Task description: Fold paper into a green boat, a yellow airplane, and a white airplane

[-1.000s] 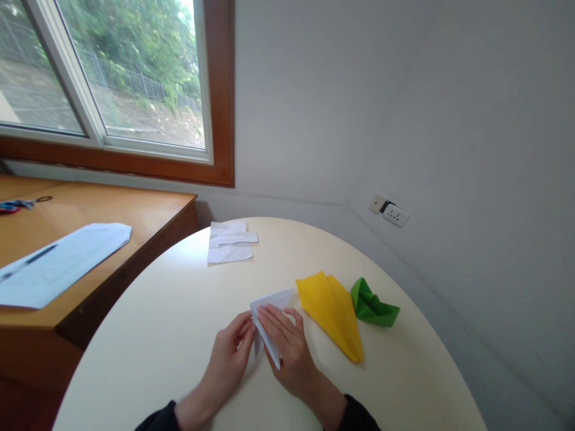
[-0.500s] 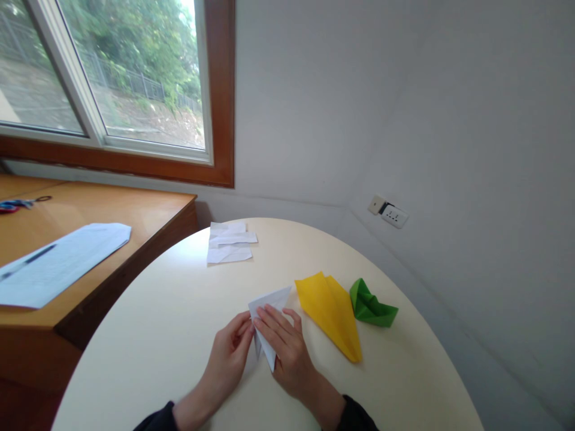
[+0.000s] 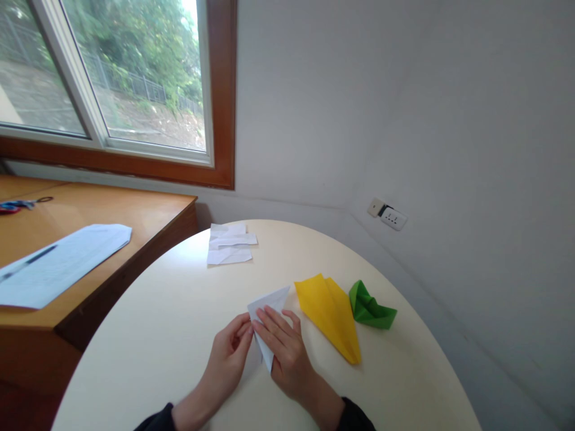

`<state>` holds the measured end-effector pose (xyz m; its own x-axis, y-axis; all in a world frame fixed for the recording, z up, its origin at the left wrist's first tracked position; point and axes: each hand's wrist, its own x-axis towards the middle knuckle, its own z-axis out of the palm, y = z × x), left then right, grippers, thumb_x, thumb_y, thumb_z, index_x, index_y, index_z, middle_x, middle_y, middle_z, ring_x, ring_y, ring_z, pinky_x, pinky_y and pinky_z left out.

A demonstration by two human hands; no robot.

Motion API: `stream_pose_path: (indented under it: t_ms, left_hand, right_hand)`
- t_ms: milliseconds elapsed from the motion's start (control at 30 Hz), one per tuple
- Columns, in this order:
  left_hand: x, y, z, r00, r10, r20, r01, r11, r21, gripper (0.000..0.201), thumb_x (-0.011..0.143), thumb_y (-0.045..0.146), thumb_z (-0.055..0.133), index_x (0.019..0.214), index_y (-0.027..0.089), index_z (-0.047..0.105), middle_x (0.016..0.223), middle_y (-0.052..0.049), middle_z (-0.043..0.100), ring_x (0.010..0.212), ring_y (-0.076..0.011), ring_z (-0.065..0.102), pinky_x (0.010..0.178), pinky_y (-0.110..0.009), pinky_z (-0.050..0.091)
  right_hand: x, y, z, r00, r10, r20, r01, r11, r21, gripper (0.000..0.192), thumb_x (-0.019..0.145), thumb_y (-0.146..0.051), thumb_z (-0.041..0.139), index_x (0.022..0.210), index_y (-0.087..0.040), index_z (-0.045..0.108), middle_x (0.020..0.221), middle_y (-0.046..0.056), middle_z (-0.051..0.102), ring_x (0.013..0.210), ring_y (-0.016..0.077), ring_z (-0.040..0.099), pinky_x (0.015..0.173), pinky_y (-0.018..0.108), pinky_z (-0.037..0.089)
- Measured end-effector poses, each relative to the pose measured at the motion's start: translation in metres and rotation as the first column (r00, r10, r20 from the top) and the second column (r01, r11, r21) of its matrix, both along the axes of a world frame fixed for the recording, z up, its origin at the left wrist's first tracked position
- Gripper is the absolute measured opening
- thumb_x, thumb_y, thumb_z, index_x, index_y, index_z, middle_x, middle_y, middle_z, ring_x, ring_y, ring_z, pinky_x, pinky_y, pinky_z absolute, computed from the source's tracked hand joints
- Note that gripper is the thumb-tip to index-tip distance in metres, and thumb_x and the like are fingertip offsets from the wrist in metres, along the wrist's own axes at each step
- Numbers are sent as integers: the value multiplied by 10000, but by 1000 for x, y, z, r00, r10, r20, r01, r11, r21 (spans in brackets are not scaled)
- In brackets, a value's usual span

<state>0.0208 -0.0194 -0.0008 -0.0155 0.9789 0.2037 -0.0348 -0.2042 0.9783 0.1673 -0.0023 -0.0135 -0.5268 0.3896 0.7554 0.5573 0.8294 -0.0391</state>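
A folded white sheet of paper is held between my two hands over the near part of the round table. My left hand pinches its left edge between thumb and fingers. Across its face lie the fingers of my right hand, with the thumb by the lower edge, so the paper is gripped there; much of it is hidden beneath. Right of my hands rests a yellow paper plane. Beside that sits a green paper boat, touching or almost touching the yellow one.
White paper pieces lie at the far edge of the round table. On the wooden desk to the left are papers, a pen and scissors. A wall socket is behind the table.
The white paper has shifted very slightly between my hands, its lower tip a little to the left. Both hands keep their hold almost unmoved; the view has tilted a touch.
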Motion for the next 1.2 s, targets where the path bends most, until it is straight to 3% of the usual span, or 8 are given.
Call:
stream_pose_path:
  t_ms: [200, 467, 700, 967, 1200]
  left_hand:
    - [-3, -1, 3, 1000, 24, 9, -24, 1000, 4, 261, 736, 370, 604, 859, 153, 680, 879, -83, 716, 806, -222, 651, 755, -307, 531]
    - [-3, -1, 5, 1000, 29, 9, -29, 999, -21, 303, 722, 413, 620, 857, 151, 687, 897, -88, 712, 835, -231, 641, 758, -306, 525]
    - [-6, 1, -4, 985, 19, 171, -6, 997, -73, 332, 733, 438, 626, 866, 139, 685, 916, -93, 697, 868, -230, 624, 853, -354, 493]
    - [-5, 4, -3, 947, 60, 316, -13, 989, -149, 309, 678, 425, 692, 682, 122, 635, 662, -15, 611, 695, -155, 580, 700, -270, 509]
    - [-5, 6, -6, 953, 88, 291, -42, 986, -161, 295, 677, 401, 692, 637, 127, 590, 618, 9, 551, 629, -121, 518, 624, -232, 475]
  right_hand:
    - [0, 0, -1, 1000, -3, 19, 3, 1000, 1, 513, 779, 6, 347, 1250, -152, 473, 1220, 74, 603, 1252, 162, 430, 997, 375, 278]
    - [0, 0, -4, 999, -5, 39, 6, 1000, -8, 653, 699, 19, 324, 1327, -147, 395, 1263, 81, 568, 1275, 177, 403, 1021, 412, 293]
    - [0, -1, -5, 997, 8, 82, -4, 999, -41, 700, 638, -7, 338, 1325, -131, 399, 1322, 91, 511, 1313, 196, 341, 1045, 447, 278]
    - [1, -2, -4, 990, 36, 134, -29, 998, -51, 684, 617, -24, 349, 1289, -118, 436, 1340, 97, 491, 1333, 200, 300, 1059, 463, 255]
    - [-1, -3, -1, 989, 39, 145, -34, 999, -42, 648, 625, -20, 351, 1252, -120, 482, 1308, 102, 524, 1324, 205, 319, 1040, 481, 296]
